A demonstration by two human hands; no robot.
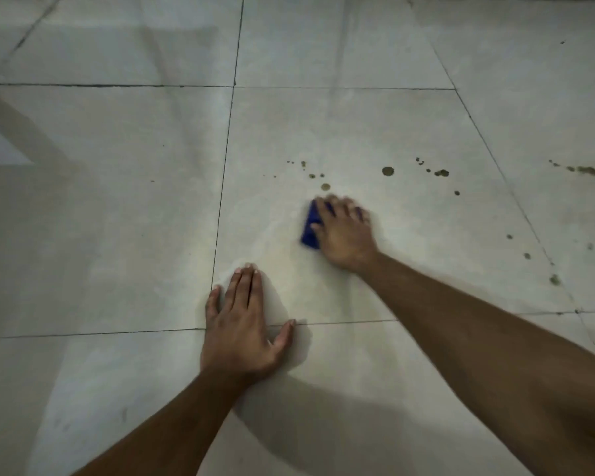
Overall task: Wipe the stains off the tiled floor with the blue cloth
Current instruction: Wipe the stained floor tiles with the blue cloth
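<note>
While your left hand (243, 326) lies flat on the tiled floor (117, 218) with its fingers straight and together and the thumb spread across a grout line, your right hand (344, 231) presses the blue cloth (310, 225) down on the tile ahead, fingers spread and bent over it, though blur hides how tightly they grip. The cloth shows at the hand's left edge, just below the nearest dark stains (325, 186), and more spots are scattered to the right.

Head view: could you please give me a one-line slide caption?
Right hand presses blue cloth toward dark stains; left hand rests flat on tiled floor.
</note>
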